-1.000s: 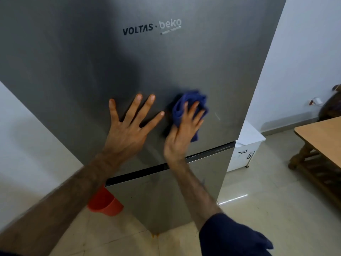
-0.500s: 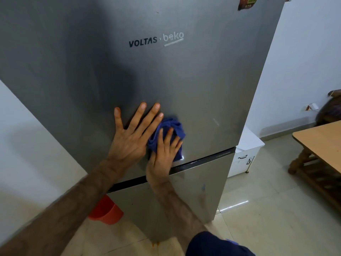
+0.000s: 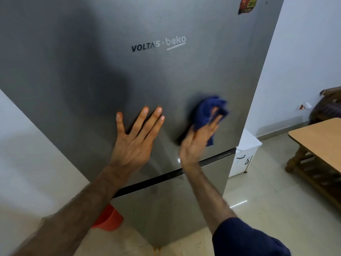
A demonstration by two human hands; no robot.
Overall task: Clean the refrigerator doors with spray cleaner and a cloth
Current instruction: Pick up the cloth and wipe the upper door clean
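We are in the wiping step: our right hand presses the bunched blue cloth flat against the lower right of the upper door, fingers closed over it, blurred in the frame. Our left hand lies open and flat on the same door just beside it, fingers spread, holding nothing. We judge the next move calls for carrying the cloth across the unwiped steel, then down past the dark gap to the lower door. No spray bottle is in view. The steel is brushed grey, with a sticker at the top right. A red bucket stands on the tiled floor, and a wooden table stands to the right
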